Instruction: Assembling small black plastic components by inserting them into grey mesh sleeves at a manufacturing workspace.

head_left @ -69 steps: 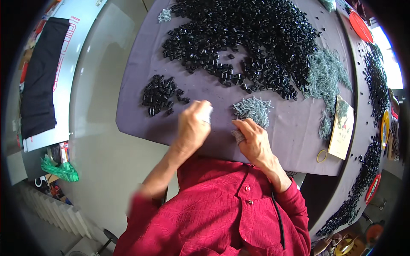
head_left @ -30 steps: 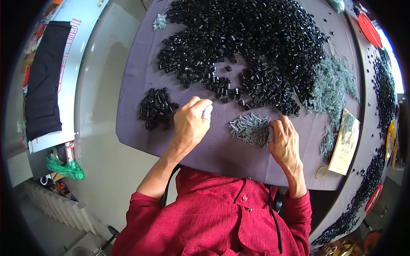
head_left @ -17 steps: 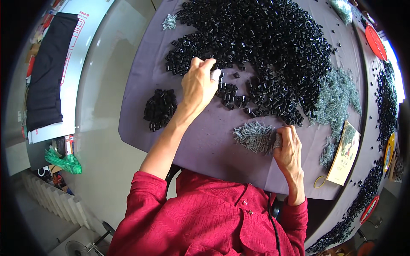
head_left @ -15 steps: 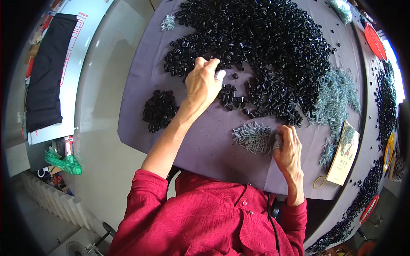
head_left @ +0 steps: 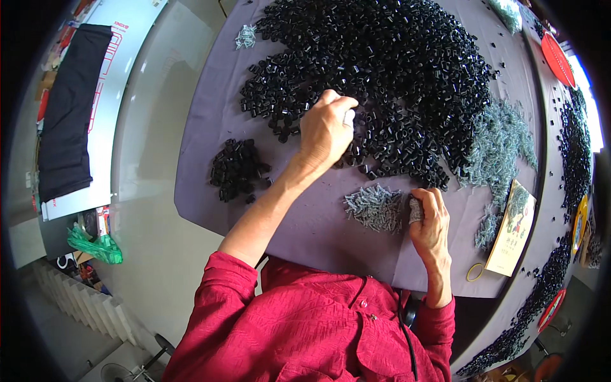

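A broad heap of small black plastic pieces [head_left: 382,57] covers the far part of the cloth-covered table. My left hand [head_left: 326,130] is over its near edge, fingers curled down among the pieces, with a white wrap on one digit. Whatever its fingertips hold is hidden. My right hand [head_left: 431,223] rests beside a small pile of grey screws [head_left: 374,209], its fingers bent and pressed together, a pale wrap on one. Anything pinched there is too small to make out. To the left of my left forearm lies a small separate pile of black pieces [head_left: 235,170].
More grey screws [head_left: 499,143] spread at the right, partly onto a yellow printed card [head_left: 512,232]. A yellow ring [head_left: 475,272] lies near the front edge. Another table at far right carries black pieces [head_left: 576,146] and a red basket [head_left: 558,60]. A small screw cluster [head_left: 245,37] lies at far left.
My left hand has moved right along the heap's near edge, over where a few loose pieces lay. Loose black pieces now lie beside the small left pile. My right hand has barely shifted.
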`<control>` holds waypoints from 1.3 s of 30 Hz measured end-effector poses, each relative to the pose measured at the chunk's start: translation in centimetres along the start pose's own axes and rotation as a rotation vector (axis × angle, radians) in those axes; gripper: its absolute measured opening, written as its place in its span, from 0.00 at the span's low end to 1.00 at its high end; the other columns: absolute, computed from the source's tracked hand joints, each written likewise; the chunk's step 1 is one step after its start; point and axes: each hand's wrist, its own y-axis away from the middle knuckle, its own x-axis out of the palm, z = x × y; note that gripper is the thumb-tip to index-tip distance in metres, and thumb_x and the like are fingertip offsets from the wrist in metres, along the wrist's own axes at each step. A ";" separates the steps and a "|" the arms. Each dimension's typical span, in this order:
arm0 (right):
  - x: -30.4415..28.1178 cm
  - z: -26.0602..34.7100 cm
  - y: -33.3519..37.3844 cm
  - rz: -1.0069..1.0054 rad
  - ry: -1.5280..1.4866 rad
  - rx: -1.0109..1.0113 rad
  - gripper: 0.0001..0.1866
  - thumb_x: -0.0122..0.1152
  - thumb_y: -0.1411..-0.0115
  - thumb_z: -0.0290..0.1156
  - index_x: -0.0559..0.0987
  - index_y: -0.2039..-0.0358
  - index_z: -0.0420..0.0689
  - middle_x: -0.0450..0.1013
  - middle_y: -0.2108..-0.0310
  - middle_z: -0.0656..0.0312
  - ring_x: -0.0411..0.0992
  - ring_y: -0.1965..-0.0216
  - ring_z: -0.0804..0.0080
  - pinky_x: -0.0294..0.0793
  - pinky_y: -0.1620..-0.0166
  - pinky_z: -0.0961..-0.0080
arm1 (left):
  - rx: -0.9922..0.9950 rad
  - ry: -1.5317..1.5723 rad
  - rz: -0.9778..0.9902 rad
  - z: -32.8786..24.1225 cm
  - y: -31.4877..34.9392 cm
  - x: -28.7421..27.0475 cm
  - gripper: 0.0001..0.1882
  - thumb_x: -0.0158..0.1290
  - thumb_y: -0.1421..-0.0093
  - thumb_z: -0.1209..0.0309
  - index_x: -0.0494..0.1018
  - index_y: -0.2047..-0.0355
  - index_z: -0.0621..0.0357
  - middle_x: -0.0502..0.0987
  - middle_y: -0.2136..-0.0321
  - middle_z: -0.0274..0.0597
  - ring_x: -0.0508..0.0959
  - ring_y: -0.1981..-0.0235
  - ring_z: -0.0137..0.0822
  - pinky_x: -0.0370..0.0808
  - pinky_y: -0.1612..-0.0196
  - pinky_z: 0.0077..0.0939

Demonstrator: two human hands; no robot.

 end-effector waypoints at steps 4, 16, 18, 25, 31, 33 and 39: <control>-0.3 0.1 0.1 0.031 0.014 -0.008 0.22 0.47 0.65 0.13 0.70 0.64 0.40 0.65 0.68 0.51 0.67 0.66 0.47 0.69 0.62 0.61 | 0.055 0.022 0.047 0.0 -1.1 0.2 0.06 0.56 0.49 0.75 0.78 0.69 0.53 0.75 0.72 0.42 0.77 0.72 0.43 0.75 0.68 0.33; 0.1 0.3 0.2 -0.010 0.011 -0.001 0.21 0.44 0.65 0.13 0.70 0.65 0.39 0.65 0.69 0.51 0.67 0.67 0.47 0.68 0.63 0.62 | 0.148 -0.136 0.321 -1.8 -3.7 1.3 0.05 0.54 0.49 0.77 0.77 0.72 0.63 0.76 0.74 0.53 0.79 0.71 0.48 0.77 0.66 0.38; 0.1 0.2 0.2 -0.014 0.011 -0.005 0.21 0.44 0.65 0.14 0.70 0.65 0.39 0.65 0.69 0.50 0.67 0.67 0.47 0.68 0.63 0.62 | 0.031 -0.222 0.422 -3.4 -4.2 1.6 0.04 0.51 0.50 0.80 0.75 0.75 0.66 0.75 0.74 0.56 0.79 0.72 0.49 0.78 0.67 0.37; 0.2 0.1 0.3 0.000 0.016 0.004 0.22 0.45 0.67 0.12 0.70 0.66 0.39 0.64 0.68 0.50 0.66 0.65 0.47 0.69 0.61 0.59 | 0.107 -0.272 0.314 -3.0 -3.0 2.5 0.04 0.47 0.50 0.83 0.70 0.72 0.68 0.73 0.72 0.58 0.77 0.72 0.47 0.78 0.67 0.35; -0.1 0.2 0.6 -0.016 -0.075 -0.016 0.22 0.43 0.67 0.11 0.70 0.67 0.38 0.64 0.68 0.49 0.66 0.65 0.46 0.68 0.61 0.60 | 0.174 -0.126 0.167 -1.4 -1.8 2.8 0.04 0.44 0.49 0.86 0.65 0.75 0.65 0.71 0.76 0.54 0.74 0.73 0.45 0.75 0.68 0.36; -0.1 0.1 0.8 -0.034 -0.093 -0.013 0.21 0.43 0.67 0.11 0.70 0.67 0.38 0.64 0.69 0.49 0.65 0.66 0.46 0.68 0.61 0.61 | 0.118 0.012 0.026 -1.1 -1.1 2.1 0.05 0.47 0.47 0.84 0.67 0.69 0.65 0.73 0.74 0.49 0.75 0.72 0.40 0.74 0.69 0.32; -0.6 0.3 1.2 -0.106 -0.245 0.032 0.18 0.45 0.61 0.10 0.71 0.67 0.38 0.67 0.70 0.52 0.68 0.70 0.54 0.69 0.64 0.69 | -0.546 1.112 0.295 -4.3 4.9 -2.0 0.10 0.51 0.43 0.80 0.75 0.60 0.66 0.76 0.74 0.37 0.73 0.79 0.24 0.73 0.75 0.16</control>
